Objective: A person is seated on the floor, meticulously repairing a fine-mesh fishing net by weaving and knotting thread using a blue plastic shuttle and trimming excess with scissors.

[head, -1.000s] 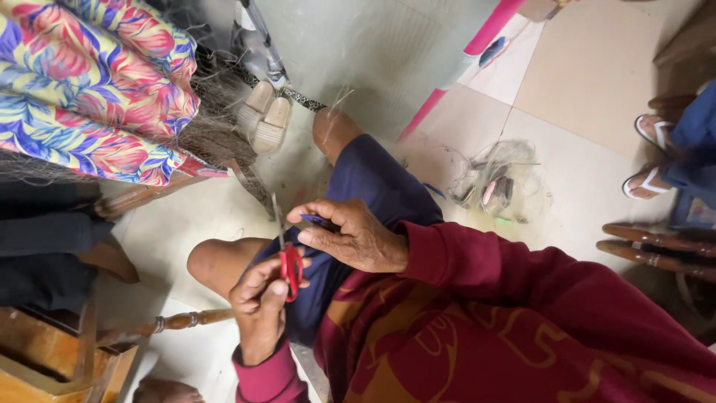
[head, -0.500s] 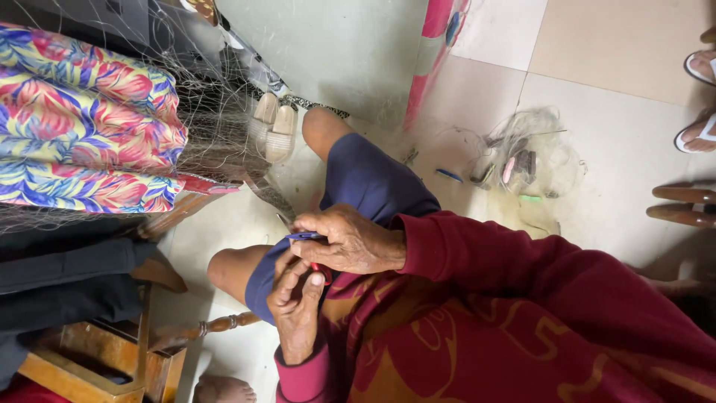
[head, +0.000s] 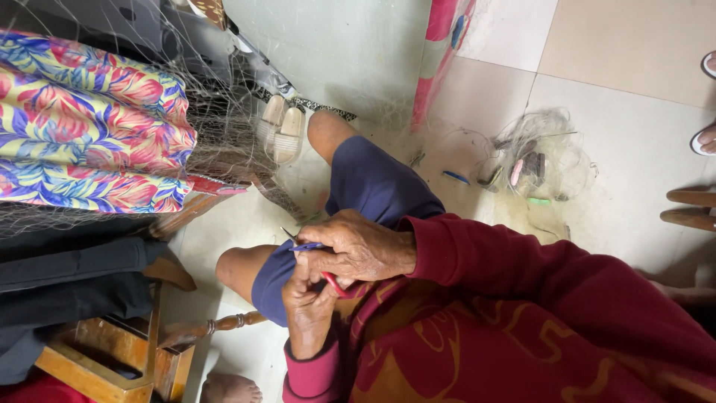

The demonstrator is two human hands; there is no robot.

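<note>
- The scissors [head: 328, 277], centre frame, are mostly hidden between the left hand [head: 309, 302] and right hand [head: 358, 248]; only red handle and blade tip show.
- The sandalled feet [head: 705, 138] at the right edge are cut off.
- The net threads [head: 224, 127], upper left, are too fine to trace.

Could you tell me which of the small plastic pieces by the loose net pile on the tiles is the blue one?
It is the slim blue stick, lying alone left of the net pile. The pink piece sits inside the tangle; the green one lies below it.

Floral cushion [head: 89, 127], sandals [head: 282, 128], wooden chair [head: 112, 351].
</note>
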